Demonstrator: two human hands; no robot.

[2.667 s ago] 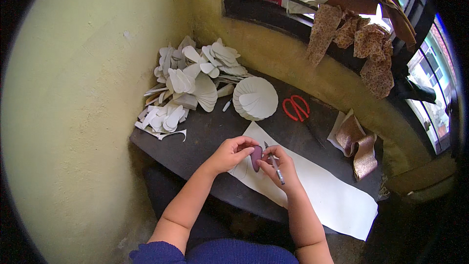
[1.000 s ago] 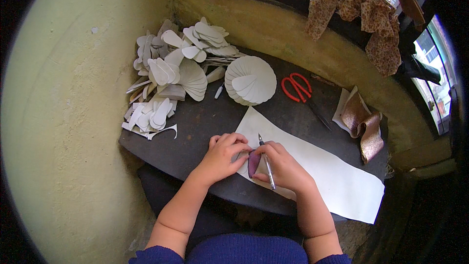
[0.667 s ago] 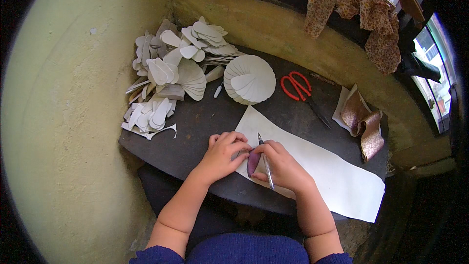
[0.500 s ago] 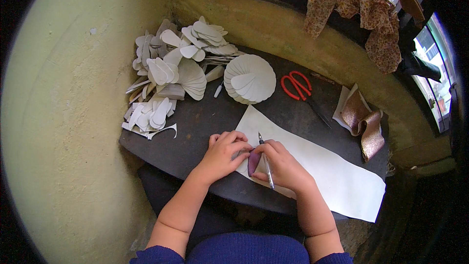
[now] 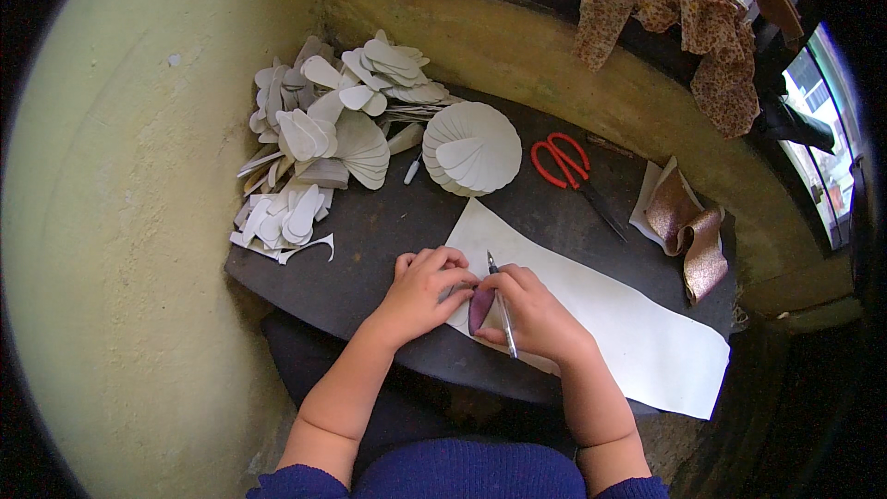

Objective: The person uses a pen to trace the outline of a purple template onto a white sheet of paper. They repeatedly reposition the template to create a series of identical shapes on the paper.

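Note:
A long white sheet (image 5: 637, 337) lies slanting across the dark table, its narrow end close to my hands. On its near left edge rests a small purple oval piece (image 5: 479, 309). My left hand (image 5: 430, 292) is closed, its fingertips pinching the upper left side of that piece. My right hand (image 5: 536, 316) has a pen (image 5: 505, 322) tucked between its fingers, the tip pointing away from me. Thumb and fingertips of that same hand touch the purple piece's right side and lower end. A curved outline shows faintly on the sheet beside the piece.
Red-handled scissors (image 5: 564, 163) lie beyond the sheet. White oval cutouts form a fanned round stack (image 5: 497, 171) and a heap (image 5: 305, 134) at the back left. A white pen cap (image 5: 413, 170) sits between them. Shiny pinkish-brown strips (image 5: 698, 245) lie at right; patterned cloth (image 5: 610, 0) hangs by the window.
The purple piece has turned slightly between my fingers, and more of its face shows. My hands and the pen have barely moved.

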